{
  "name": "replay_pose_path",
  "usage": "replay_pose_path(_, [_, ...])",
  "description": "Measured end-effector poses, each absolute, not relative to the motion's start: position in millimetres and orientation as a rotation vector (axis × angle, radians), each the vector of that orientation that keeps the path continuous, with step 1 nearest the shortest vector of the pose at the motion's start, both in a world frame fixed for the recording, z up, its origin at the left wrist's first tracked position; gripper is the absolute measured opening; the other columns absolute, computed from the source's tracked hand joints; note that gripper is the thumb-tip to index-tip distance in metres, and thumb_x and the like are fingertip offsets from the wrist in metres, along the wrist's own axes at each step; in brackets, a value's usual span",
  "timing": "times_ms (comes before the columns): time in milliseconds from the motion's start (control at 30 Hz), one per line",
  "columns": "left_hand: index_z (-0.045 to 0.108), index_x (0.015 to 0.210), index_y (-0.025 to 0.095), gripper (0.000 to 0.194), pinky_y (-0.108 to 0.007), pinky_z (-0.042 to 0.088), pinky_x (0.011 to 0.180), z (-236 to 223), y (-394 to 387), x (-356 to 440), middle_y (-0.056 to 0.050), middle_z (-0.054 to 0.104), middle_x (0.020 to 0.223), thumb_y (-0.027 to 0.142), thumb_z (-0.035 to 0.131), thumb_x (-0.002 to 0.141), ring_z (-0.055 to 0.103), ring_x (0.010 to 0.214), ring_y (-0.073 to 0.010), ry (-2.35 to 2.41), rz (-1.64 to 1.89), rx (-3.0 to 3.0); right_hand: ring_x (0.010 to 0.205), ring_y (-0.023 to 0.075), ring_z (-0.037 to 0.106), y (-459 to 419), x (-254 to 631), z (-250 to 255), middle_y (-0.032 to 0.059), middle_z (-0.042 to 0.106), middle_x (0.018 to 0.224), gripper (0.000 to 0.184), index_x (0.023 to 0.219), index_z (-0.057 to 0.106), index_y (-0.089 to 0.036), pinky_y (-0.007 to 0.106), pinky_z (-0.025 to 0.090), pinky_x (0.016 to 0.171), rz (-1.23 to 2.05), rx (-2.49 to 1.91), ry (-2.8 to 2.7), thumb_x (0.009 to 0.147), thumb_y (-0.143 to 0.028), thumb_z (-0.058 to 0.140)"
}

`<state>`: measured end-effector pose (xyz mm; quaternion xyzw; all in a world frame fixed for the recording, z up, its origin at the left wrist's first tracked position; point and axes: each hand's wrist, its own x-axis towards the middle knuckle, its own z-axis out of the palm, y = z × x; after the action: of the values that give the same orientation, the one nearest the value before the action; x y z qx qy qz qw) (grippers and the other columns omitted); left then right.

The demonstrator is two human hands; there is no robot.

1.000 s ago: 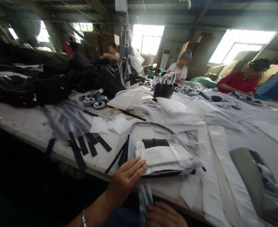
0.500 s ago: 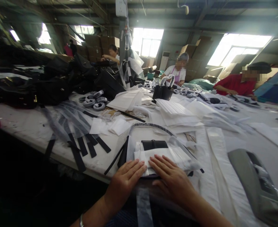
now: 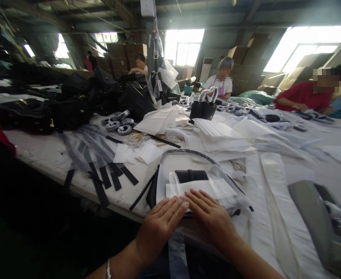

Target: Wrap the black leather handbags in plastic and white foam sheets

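Across a white table (image 3: pixel 36 147), dark straps (image 3: pixel 99 190) are lying on the left. Near the front edge, the person's left hand (image 3: pixel 160 223) is resting flat, gripping nothing, on white paper (image 3: pixel 216 188) that is partly covering a dark bag (image 3: pixel 190 176). Just beside it, the right hand (image 3: pixel 211 219) is also lying flat, holding nothing. Farther right, a grey tape dispenser (image 3: pixel 309 217) is standing

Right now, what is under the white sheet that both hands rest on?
A black banded piece partly shows at the upper edge of the white sheet. Whatever else lies beneath is covered by the sheet, left hand and right hand.
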<state>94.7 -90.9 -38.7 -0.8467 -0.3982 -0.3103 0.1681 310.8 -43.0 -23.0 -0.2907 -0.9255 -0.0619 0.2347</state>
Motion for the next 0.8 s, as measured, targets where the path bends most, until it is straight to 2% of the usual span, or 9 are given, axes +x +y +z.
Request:
replay_pose_path(167, [0.053, 0.136, 0.015, 0.036, -0.033, 0.047, 0.107, -42.7, -90.2, 87.8, -0.004, 0.061, 0.136, 0.012, 0.04, 0.102, 0.056, 0.127, -0.0155, -1.137, -0.943, -2.476, 0.139, 0.0262, 0.041, -79.1, 328.4, -41.0, 0.0099, 0.055, 0.143, 0.049, 0.142, 0.048, -0.014, 0.05, 0.038, 0.115, -0.16, -0.708, -2.445, 0.094, -0.008, 0.051])
replay_pose_path(300, [0.054, 0.134, 0.015, 0.036, -0.034, 0.046, 0.108, -42.0, -90.7, 87.4, -0.005, 0.059, 0.138, 0.011, 0.04, 0.102, 0.053, 0.13, -0.0163, -1.133, -0.953, -2.515, 0.14, 0.0259, 0.039, -120.9, 335.2, -71.1, 0.0056, 0.05, 0.147, 0.046, 0.144, 0.048, -0.018, 0.047, 0.034, 0.117, -0.188, -0.501, -2.64, 0.099, -0.009, 0.042])
replay_pose_path(400, [0.052, 0.137, 0.015, 0.038, -0.035, 0.044, 0.109, -42.8, -90.8, 86.8, -0.006, 0.057, 0.14, 0.01, 0.041, 0.101, 0.051, 0.132, -0.0169, -1.135, -0.953, -2.527, 0.138, 0.0245, 0.042, -129.9, 319.8, -86.9, 0.0067, 0.056, 0.141, 0.041, 0.14, 0.052, -0.018, 0.046, 0.038, 0.114, -0.151, -0.469, -2.606, 0.101, -0.01, 0.04])
replay_pose_path(533, [0.048, 0.14, 0.017, 0.042, -0.035, 0.044, 0.11, -44.3, -90.1, 84.8, -0.006, 0.056, 0.142, 0.008, 0.04, 0.1, 0.05, 0.133, -0.0169, -1.133, -0.943, -2.552, 0.123, 0.0209, 0.059, -121.2, 298.8, -86.4, 0.0111, 0.073, 0.115, 0.029, 0.119, 0.065, -0.009, 0.043, 0.045, 0.109, -0.006, -0.441, -2.379, 0.099, -0.009, 0.044])
replay_pose_path(667, [0.05, 0.138, 0.015, 0.04, -0.034, 0.045, 0.109, -43.3, -88.5, 85.3, -0.006, 0.058, 0.139, 0.008, 0.04, 0.101, 0.051, 0.131, -0.0168, -1.135, -0.971, -2.539, 0.109, 0.0189, 0.068, -122.6, 302.2, -71.4, 0.0114, 0.076, 0.105, 0.028, 0.112, 0.067, -0.008, 0.037, 0.053, 0.101, 0.024, -0.417, -2.336, 0.101, -0.011, 0.042])
replay_pose_path(800, [0.054, 0.134, 0.012, 0.036, -0.034, 0.045, 0.108, -42.4, -88.3, 87.4, -0.007, 0.059, 0.138, 0.008, 0.039, 0.101, 0.052, 0.131, -0.0171, -1.143, -0.976, -2.493, 0.106, 0.0185, 0.07, -131.6, 310.5, -59.4, 0.0099, 0.077, 0.1, 0.03, 0.107, 0.069, -0.008, 0.034, 0.053, 0.1, -0.018, -0.416, -2.342, 0.102, -0.012, 0.04])
